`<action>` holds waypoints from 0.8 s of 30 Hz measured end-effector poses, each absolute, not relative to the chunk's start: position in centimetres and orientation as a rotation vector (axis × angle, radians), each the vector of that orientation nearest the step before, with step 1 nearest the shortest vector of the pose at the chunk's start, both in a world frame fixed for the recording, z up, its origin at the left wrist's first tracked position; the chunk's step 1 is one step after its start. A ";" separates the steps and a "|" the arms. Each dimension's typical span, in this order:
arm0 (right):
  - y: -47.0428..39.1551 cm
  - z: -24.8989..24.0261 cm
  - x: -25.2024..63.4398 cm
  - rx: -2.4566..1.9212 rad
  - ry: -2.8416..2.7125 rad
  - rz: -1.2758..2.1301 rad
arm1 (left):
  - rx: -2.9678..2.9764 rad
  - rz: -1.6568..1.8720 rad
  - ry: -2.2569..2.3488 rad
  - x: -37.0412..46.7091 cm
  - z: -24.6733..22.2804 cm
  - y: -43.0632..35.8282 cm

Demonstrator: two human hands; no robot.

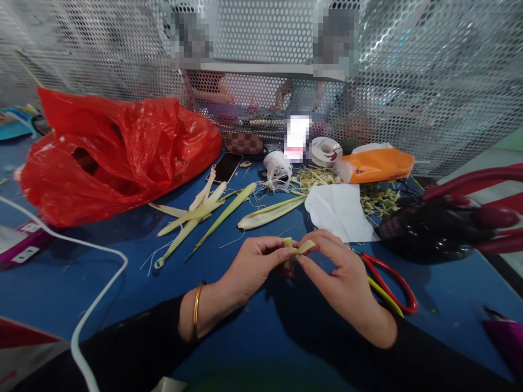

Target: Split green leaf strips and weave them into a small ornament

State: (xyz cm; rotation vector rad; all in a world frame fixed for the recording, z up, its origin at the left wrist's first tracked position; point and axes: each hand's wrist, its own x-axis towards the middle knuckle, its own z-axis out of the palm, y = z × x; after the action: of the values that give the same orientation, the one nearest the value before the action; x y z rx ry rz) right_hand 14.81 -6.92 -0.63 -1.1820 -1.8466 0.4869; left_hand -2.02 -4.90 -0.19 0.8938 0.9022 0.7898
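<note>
Between my two hands is a small piece made of pale yellow-green leaf strip. My left hand pinches it between thumb and fingers, and a gold bangle circles that wrist. My right hand grips the strip's free end from the other side with thumb and fingertips. Beyond them lie several loose pale leaf strips and one broader curled leaf. Partly under my right hand are scissors with red and yellow handles. Fingers hide part of the held piece.
A red plastic bag fills the back left, beside a phone. White thread, a tape roll, an orange packet, white paper and dried plant bits stand behind. A white cable crosses the left; a shiny black object sits right.
</note>
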 end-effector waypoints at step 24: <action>-6.7 -1.1 14.2 -1.299 -1.487 0.960 | 0.995 0.733 0.923 -2.1 -0.5 -5.1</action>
State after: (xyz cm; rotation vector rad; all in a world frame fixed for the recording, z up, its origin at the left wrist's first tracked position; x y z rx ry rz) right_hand 14.21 -6.65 -1.10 -1.2994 -1.4867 0.9603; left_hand -2.09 -5.09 -0.46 0.9948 0.9234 0.7332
